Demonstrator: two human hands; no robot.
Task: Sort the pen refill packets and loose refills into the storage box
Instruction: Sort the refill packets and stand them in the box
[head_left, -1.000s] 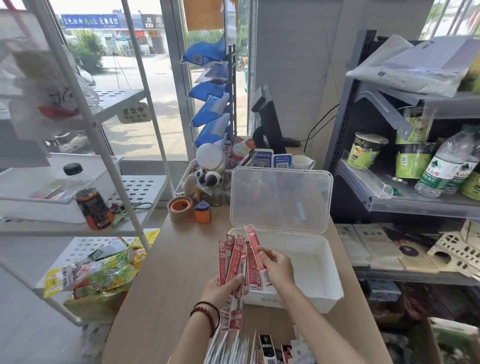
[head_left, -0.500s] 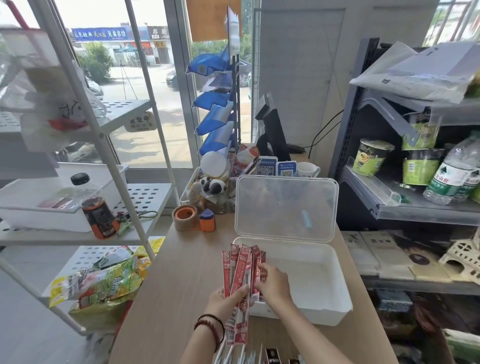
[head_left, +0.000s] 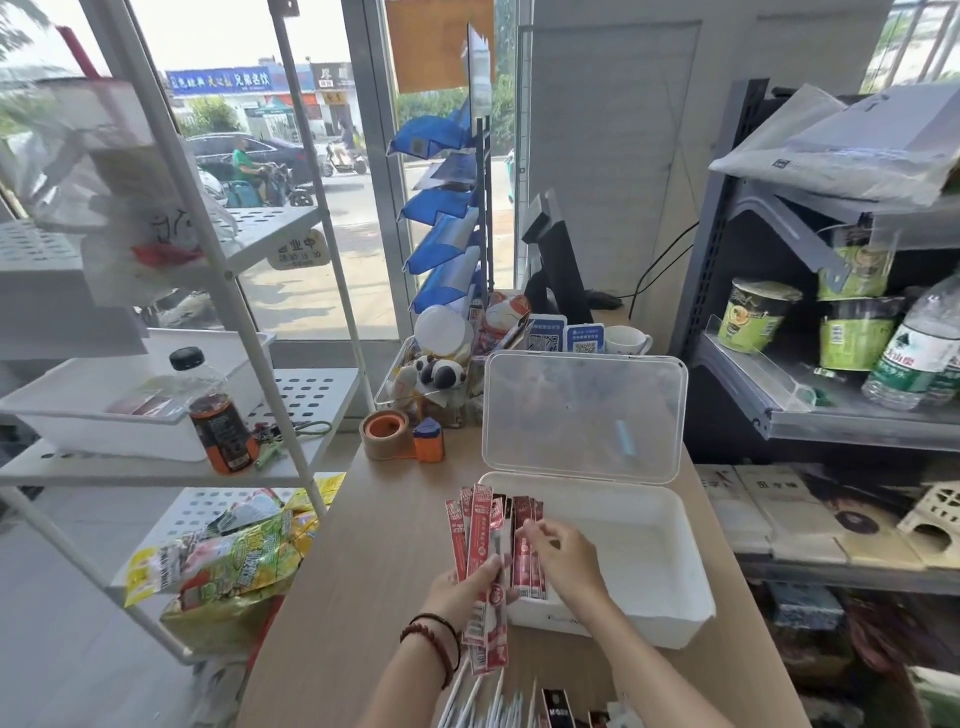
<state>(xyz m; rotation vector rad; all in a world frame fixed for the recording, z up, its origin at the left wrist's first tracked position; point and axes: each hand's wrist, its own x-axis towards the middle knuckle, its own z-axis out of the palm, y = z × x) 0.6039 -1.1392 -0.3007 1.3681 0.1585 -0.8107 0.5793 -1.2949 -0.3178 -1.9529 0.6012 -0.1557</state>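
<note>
Head view, setting: a shop counter seen from above. A pale wooden counter (head_left: 363, 597) runs up the middle of the frame.
Left hand: the left hand (head_left: 460, 592), lower centre with bead bracelets at the wrist, grips a fan of long, narrow red pen refill packets (head_left: 480, 535). The thumb lies across their lower halves, and they are spread so each one can be seen and picked off.
Right hand: the right hand (head_left: 563, 553), just right of the fan, has its fingers curled on the rightmost packets. It appears to pinch them, probably to separate them from the rest, though the fingertips are blurred.
Packets' place: they are held upright over the near-left corner of the box. Whether any lower end rests inside cannot be told.
Storage box: a white rectangular plastic storage box (head_left: 675, 623) sits centre right. Its clear hinged lid (head_left: 582, 415) is propped upright behind it, leaving the inside free for loading.
Loose refills: thin white loose refills (head_left: 483, 701) lie at the bottom edge, near the person, with a black packet (head_left: 556, 706) beside them.
Stage: sorting looks to be at an early point, with most items not yet in the box.
Nearby: a brown tape roll in an orange dispenser (head_left: 387, 434) stands above and left of the box, well apart from the hands.
</note>
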